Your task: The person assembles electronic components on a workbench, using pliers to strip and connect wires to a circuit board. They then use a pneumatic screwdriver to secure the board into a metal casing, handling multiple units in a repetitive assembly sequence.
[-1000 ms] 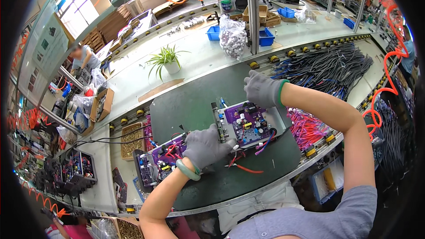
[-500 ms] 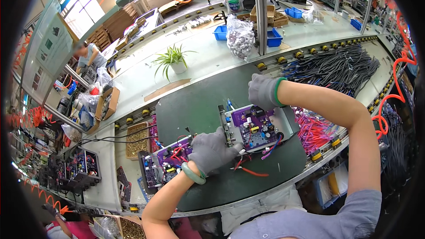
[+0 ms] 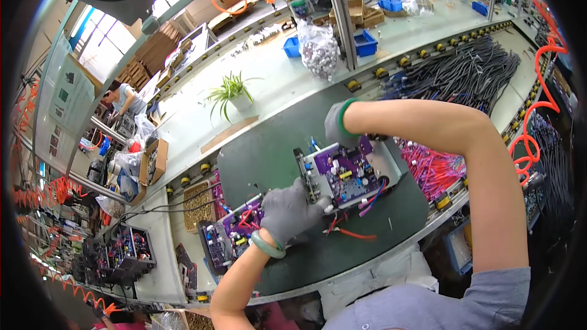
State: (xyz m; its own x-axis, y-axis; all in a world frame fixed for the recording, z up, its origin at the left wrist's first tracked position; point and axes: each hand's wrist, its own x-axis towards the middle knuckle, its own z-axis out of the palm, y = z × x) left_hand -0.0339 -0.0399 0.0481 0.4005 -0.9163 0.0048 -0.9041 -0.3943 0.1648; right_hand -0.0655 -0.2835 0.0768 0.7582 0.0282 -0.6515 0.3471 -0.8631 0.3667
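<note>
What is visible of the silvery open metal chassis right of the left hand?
The silvery open metal chassis lies on the dark green mat, its purple circuit board up, crowded with black, white and yellow parts. Red and blue wires lie at its near right corner. The gray-gloved left hand touches its left panel; the gray-gloved right hand is at its far edge, contact unclear.

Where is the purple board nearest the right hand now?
In the head view, the purple board sits just right of centre, between the gloved left hand and the pink wires.
</note>
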